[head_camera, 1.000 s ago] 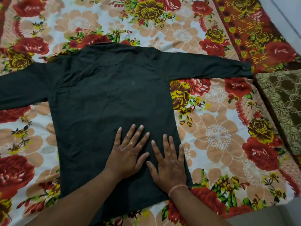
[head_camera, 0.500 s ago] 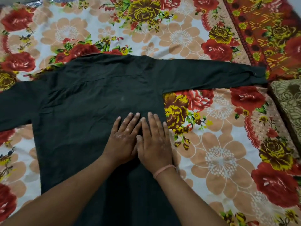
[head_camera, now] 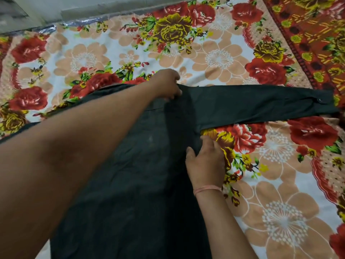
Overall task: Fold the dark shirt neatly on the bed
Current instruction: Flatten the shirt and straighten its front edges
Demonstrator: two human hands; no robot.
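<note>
- The left forearm crosses the near left of the view, reaching away over the dark shirt (head_camera: 141, 180), which lies flat on the bed with its body running toward the camera.
- The right hand (head_camera: 205, 165) sits at the shirt's right side edge, just below the armpit, thumb on the dark cloth and fingers curled at the hem line over the flowered bedsheet (head_camera: 280, 212); whether it pinches the cloth I cannot tell. A pink band circles the wrist.
- Farther off, the left hand (head_camera: 168, 85) is closed on the shirt's top edge at the right shoulder, fingers folded over the fabric.
- The right sleeve (head_camera: 261, 107) stretches straight out to the right, its buttoned cuff near the sheet's red border.
- Beyond the bed's far edge, a pale floor shows.
</note>
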